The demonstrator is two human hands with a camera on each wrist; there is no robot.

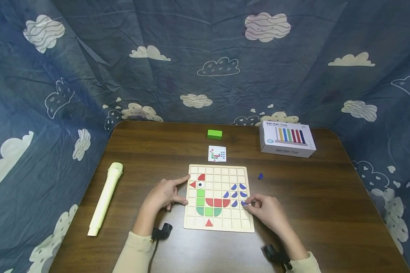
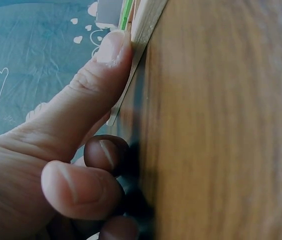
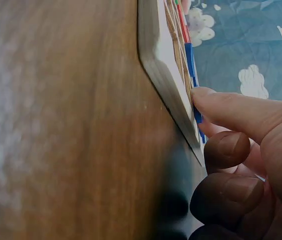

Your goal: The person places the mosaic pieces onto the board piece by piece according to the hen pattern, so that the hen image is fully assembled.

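A wooden grid board (image 1: 222, 193) lies on the table, bearing red, green and blue flat pieces that form a bird. My left hand (image 1: 164, 192) touches its left edge with a stretched index finger and thumb; the other fingers are curled under, as the left wrist view shows. At the right edge my right hand (image 1: 268, 210) pinches a blue leaf-shaped piece (image 1: 244, 203) between thumb and index finger, low over a square of the grid. Several more blue pieces (image 1: 234, 195) sit in squares just left of and above it. The fingers partly cover the pinched piece.
A loose blue piece (image 1: 260, 176) lies right of the board. Behind the board are a picture card (image 1: 217, 154) and a green block (image 1: 214, 134). A white box (image 1: 287, 139) stands back right; a pale yellow microphone-shaped stick (image 1: 106, 199) lies at left.
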